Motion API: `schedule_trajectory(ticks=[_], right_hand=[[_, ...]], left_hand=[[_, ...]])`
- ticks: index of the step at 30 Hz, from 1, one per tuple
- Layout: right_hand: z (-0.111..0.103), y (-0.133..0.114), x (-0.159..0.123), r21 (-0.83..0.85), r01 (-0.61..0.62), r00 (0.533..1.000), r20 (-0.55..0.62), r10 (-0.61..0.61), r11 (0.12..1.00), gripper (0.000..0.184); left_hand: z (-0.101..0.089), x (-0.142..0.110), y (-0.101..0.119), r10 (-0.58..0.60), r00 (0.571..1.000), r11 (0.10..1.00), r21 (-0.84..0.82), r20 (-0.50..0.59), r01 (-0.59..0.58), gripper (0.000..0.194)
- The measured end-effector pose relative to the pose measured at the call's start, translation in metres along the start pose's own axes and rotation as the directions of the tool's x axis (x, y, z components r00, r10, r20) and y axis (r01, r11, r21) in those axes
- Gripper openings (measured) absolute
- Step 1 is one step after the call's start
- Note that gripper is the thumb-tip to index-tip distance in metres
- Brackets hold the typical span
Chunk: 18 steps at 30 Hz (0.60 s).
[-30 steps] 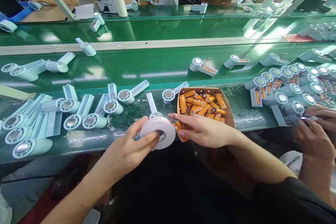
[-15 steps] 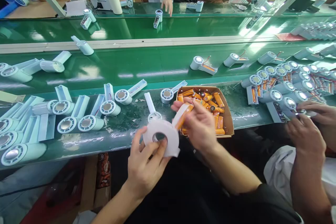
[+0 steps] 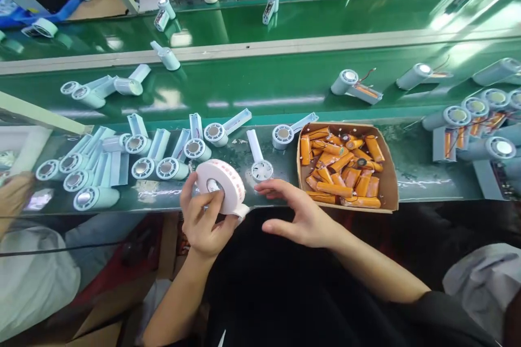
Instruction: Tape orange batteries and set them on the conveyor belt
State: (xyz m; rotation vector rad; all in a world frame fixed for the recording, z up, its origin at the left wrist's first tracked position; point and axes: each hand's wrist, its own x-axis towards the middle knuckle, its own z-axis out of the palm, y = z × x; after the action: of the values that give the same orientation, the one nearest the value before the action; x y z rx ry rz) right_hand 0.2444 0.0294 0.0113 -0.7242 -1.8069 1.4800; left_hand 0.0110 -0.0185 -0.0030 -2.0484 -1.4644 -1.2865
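My left hand (image 3: pixel 209 217) grips a roll of white tape (image 3: pixel 230 181) with red print along its edge; a finger passes through the core, and a loose tape end hangs at the lower right. My right hand (image 3: pixel 303 217) is held beside it with fingers apart and nothing in them. Just beyond both hands, a light blue handheld fan body (image 3: pixel 261 169) lies on the bench, its blades showing. To the right of it sits a cardboard box (image 3: pixel 391 184) of orange-wrapped battery cells (image 3: pixel 337 165), several with wires.
More light blue fan bodies (image 3: pixel 173 168) crowd the bench at left. Others with batteries and red wires (image 3: pixel 456 116) stand at right. A green conveyor (image 3: pixel 244 78) runs behind the bench. Another person's hand (image 3: pixel 16 192) is at the left edge.
The orange battery with a white strip has left my right hand, which has opened. My left hand has turned the tape roll, showing its printed edge. The view has shifted right.
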Motion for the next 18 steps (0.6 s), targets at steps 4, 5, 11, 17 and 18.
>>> schedule_trajectory(ticks=[4, 5, 11, 17, 18], right_hand=[[0.023, 0.010, -0.009, -0.039, 0.061, 0.987, -0.145, -0.066, 0.997, 0.060], [0.028, 0.013, -0.011, -0.036, 0.036, 0.987, -0.157, -0.041, 0.999, 0.059], [0.059, 0.015, -0.012, 0.295, -0.202, 0.979, 0.055, 0.194, 0.934, 0.053], [0.072, 0.026, -0.007, 0.694, -0.269, 0.961, 0.143, 0.237, 0.668, 0.043], [0.068, 0.029, -0.010, 0.706, -0.278, 0.959, 0.164, 0.232, 0.651, 0.043]], left_hand=[[-0.004, 0.014, 0.009, -0.062, 0.995, 0.998, -0.012, -0.075, 0.062, 0.046], [-0.005, 0.017, 0.012, -0.067, 0.994, 0.998, -0.014, -0.080, 0.066, 0.045], [-0.007, 0.028, 0.024, -0.096, 0.992, 0.994, 0.047, -0.087, 0.100, 0.043], [-0.001, 0.032, 0.024, -0.038, 0.989, 0.996, -0.086, -0.142, 0.026, 0.045], [-0.002, 0.033, 0.020, -0.041, 0.986, 0.995, -0.093, -0.159, 0.026, 0.045]])
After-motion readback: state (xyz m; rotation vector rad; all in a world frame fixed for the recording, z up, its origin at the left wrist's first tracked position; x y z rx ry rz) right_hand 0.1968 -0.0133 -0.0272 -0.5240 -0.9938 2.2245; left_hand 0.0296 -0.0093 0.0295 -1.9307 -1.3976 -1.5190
